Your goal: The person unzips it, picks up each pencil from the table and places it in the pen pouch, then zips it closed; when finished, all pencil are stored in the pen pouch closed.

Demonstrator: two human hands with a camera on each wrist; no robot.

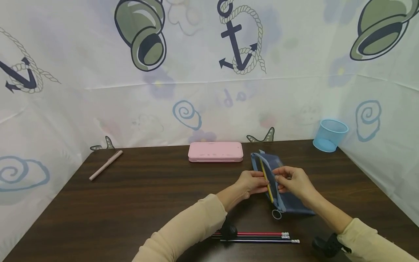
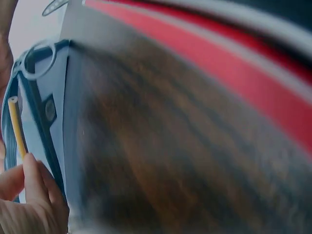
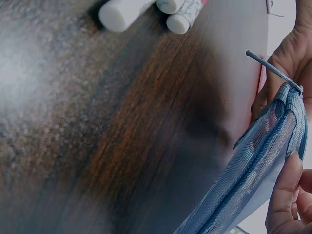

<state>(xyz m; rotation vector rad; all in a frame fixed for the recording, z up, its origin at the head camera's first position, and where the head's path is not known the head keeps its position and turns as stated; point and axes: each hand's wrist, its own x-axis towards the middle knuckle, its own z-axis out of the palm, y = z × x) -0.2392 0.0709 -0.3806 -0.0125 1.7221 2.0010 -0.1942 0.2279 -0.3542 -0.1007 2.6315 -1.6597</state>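
At the bottom centre of the head view, slim red and dark wooden pencils with white eraser ends (image 1: 262, 237) lie side by side on a dark brown wood-grain bench (image 1: 147, 203), partly hidden behind a cream sleeve. Just beyond, right of centre, two hands work close together at a blue mesh zip pouch (image 1: 294, 202). The left hand (image 1: 250, 185) pinches a slender yellow pencil (image 1: 270, 194), which lies within the pouch's unzipped mouth, between the hands. The right hand (image 1: 296, 182) pinches the mouth's right edge between thumb and fingers. A round metal zip ring (image 1: 276, 214) hangs at the near end. Farther back, a pale pink pen (image 1: 106, 165) rests at mid-left, a flat pink rectangular case (image 1: 215, 152) at centre, and a translucent blue cup (image 1: 330, 135) at right. Behind hangs a white cloth printed with anchors and shells (image 1: 294, 105).
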